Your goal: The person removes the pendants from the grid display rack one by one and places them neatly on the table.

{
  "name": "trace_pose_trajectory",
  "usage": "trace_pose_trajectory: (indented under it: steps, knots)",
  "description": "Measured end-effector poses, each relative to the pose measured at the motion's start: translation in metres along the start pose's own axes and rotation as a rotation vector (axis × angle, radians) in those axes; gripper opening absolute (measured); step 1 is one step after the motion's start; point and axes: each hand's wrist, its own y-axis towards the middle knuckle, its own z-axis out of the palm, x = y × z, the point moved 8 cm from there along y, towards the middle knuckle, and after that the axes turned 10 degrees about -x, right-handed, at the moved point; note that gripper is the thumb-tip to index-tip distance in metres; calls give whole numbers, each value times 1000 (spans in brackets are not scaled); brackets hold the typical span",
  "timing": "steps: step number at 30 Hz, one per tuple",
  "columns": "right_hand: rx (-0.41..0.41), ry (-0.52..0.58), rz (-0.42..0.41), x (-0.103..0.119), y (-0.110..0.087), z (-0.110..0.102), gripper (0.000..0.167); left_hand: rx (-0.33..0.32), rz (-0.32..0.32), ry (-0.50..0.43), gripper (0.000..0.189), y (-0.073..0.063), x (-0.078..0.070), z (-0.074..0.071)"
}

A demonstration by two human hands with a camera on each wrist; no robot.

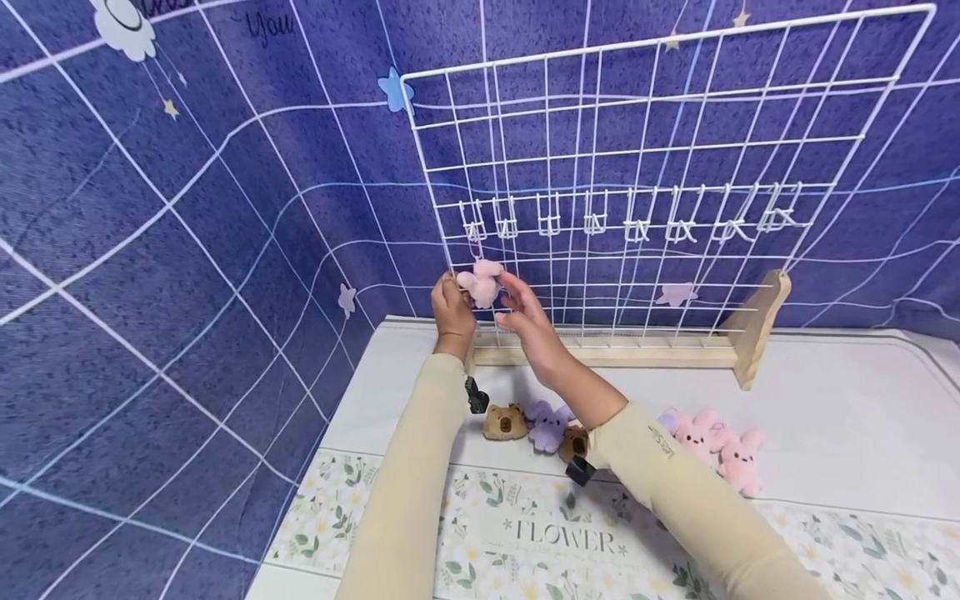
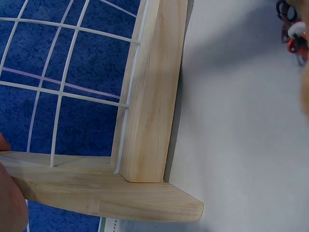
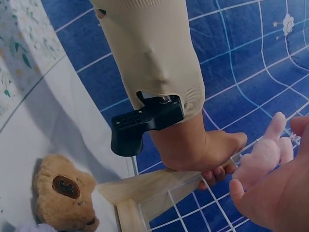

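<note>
A pink bunny plush hangs by a cord below the leftmost hook of the white wire grid. My right hand is just right of it with fingers apart, fingertips right at its side; in the right wrist view the plush shows beyond that palm. My left hand grips the wooden stand's left end piece, its fingers curled over the wood in the right wrist view. The left wrist view shows the stand's wooden base and part of that hand at the left edge.
Several white hooks line the grid. On the table lie a brown bear plush, a purple bunny plush and another brown plush under my right forearm. Pink bunny plushes lie farther right. A flower-print mat runs along the front.
</note>
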Motion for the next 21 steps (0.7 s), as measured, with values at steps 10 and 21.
trace_pose_trajectory:
  steps: [10,21]
  knots:
    - [75,72,89,-7,7,5,71,-37,95,52,34,2,-4,-5]
    - [77,15,114,-12,9,9,75,-17,55,37,33,1,-3,-4]
